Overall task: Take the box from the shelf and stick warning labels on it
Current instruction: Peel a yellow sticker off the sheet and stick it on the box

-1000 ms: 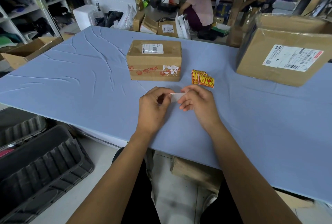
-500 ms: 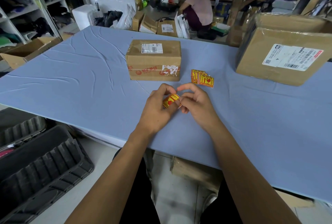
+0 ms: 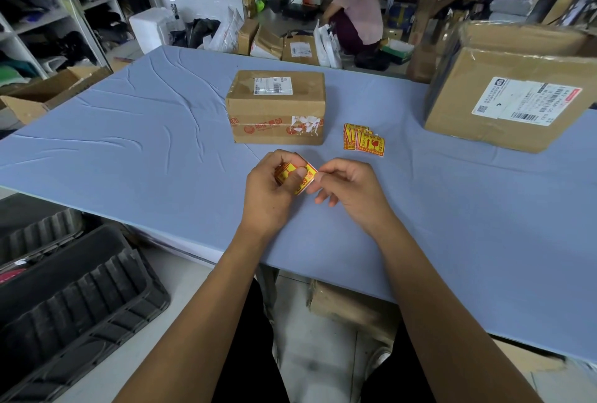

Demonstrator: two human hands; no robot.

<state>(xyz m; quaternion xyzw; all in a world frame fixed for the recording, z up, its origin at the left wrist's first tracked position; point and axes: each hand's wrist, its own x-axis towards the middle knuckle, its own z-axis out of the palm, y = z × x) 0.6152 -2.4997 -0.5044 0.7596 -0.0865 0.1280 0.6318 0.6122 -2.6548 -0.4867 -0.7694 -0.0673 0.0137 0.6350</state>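
A small brown cardboard box (image 3: 276, 107) with a white shipping label on top and red printed tape stands in the middle of the blue table (image 3: 129, 144). My left hand (image 3: 274, 186) holds a yellow and red warning label (image 3: 303, 178) just in front of the box. My right hand (image 3: 345, 186) pinches that label's right edge with thumb and forefinger. A small pile of the same warning labels (image 3: 365, 141) lies on the table to the right of the box.
A large cardboard box (image 3: 507, 89) sits at the table's right. Black plastic crates (image 3: 64, 299) stand on the floor at lower left. A person (image 3: 355, 8) crouches among parcels beyond the far edge. Shelves (image 3: 48, 15) and an open carton (image 3: 48, 92) stand at the left.
A second ago the label showed its white back between my hands. It has been turned so the printed yellow face shows, and both hands have shifted slightly apart.
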